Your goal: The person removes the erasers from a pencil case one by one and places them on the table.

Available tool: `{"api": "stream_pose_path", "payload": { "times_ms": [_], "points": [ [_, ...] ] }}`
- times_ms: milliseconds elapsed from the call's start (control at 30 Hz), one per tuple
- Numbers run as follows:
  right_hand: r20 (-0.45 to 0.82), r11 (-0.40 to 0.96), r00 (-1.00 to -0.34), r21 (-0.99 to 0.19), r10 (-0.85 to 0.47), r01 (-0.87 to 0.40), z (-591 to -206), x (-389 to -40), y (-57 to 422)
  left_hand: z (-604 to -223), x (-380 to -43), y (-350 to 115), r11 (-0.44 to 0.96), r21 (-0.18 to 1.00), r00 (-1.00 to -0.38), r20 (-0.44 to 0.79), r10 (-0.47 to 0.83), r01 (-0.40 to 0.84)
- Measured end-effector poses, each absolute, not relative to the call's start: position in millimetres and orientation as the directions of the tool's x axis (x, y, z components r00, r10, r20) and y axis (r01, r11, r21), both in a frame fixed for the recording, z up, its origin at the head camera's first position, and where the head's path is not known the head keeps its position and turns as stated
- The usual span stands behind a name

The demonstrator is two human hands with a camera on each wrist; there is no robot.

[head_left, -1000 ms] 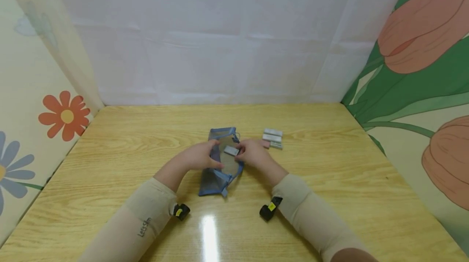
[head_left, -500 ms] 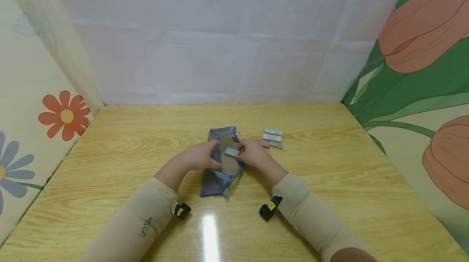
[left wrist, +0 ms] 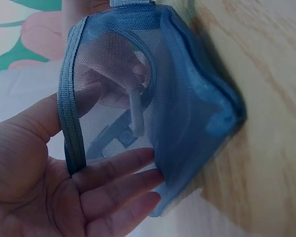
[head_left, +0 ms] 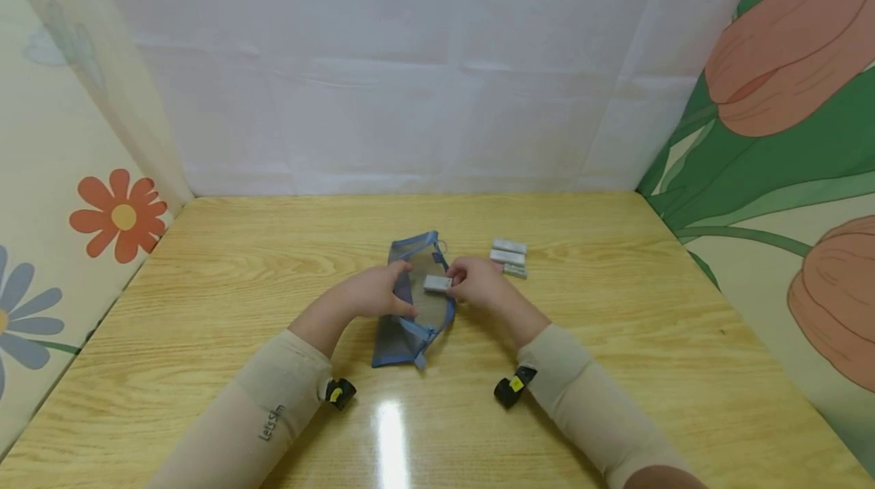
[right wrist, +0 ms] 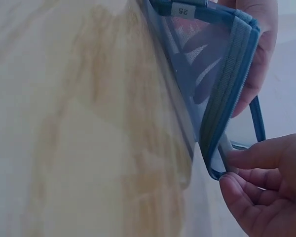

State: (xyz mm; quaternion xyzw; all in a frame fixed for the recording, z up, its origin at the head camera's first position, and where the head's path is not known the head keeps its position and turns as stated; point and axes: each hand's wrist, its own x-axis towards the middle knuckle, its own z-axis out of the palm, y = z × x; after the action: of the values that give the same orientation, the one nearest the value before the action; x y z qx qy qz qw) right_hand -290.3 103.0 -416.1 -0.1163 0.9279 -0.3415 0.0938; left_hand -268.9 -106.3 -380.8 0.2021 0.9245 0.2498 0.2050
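A blue mesh zipper pouch [head_left: 396, 342] lies on the table with its mouth spread toward the right. My left hand [head_left: 372, 291] holds its left side, the thumb passing behind the zipper band and the fingers [left wrist: 121, 185] extended over the mesh in the left wrist view. At the mouth, my right hand [head_left: 481, 282] pinches the end of a small white rectangular block [head_left: 437, 283] between thumb and fingertips. Through the mesh, the left wrist view shows the block [left wrist: 136, 112] pointing into the pouch. In the right wrist view, the right fingertips are close against the pouch's zipper edge [right wrist: 219, 111].
Two more white blocks [head_left: 508, 256] and a greenish-white one [head_left: 516, 271] lie just beyond the right hand. A pink block [head_left: 498, 267] is mostly covered by that hand. A white cloth [head_left: 410, 94] hangs behind the wooden table [head_left: 273, 238].
My right hand has shifted slightly right with the white block, which lies more level now. The pouch's far corner has moved a little. The left hand looks the same.
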Motion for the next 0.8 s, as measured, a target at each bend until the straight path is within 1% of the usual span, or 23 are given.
{"api": "stream_pose_path", "payload": {
  "times_ms": [100, 300, 533, 800],
  "points": [
    [-0.093, 0.725, -0.956, -0.673, -0.279, -0.145, -411.8, -289.2, 107.0, -379.9, -268.3, -105.6, 0.790, 0.547, -0.835, -0.270, 0.480, 0.277],
    [-0.013, 0.695, -0.953, -0.687, -0.302, -0.211, -396.6, -288.9, 123.7, -377.1, -266.3, -104.1, 0.790, 0.546, -0.835, -0.270, 0.480, 0.278],
    [-0.040, 0.670, -0.970, -0.730, -0.238, -0.134, -384.6, -292.0, 153.7, -378.0, -265.5, -104.5, 0.795, 0.539, -0.835, -0.273, 0.478, 0.279],
    [-0.045, 0.727, -0.976, -0.675, -0.211, -0.126, -386.7, -293.0, 190.1, -378.4, -265.6, -104.8, 0.796, 0.536, -0.836, -0.269, 0.478, 0.282]
  ]
}}
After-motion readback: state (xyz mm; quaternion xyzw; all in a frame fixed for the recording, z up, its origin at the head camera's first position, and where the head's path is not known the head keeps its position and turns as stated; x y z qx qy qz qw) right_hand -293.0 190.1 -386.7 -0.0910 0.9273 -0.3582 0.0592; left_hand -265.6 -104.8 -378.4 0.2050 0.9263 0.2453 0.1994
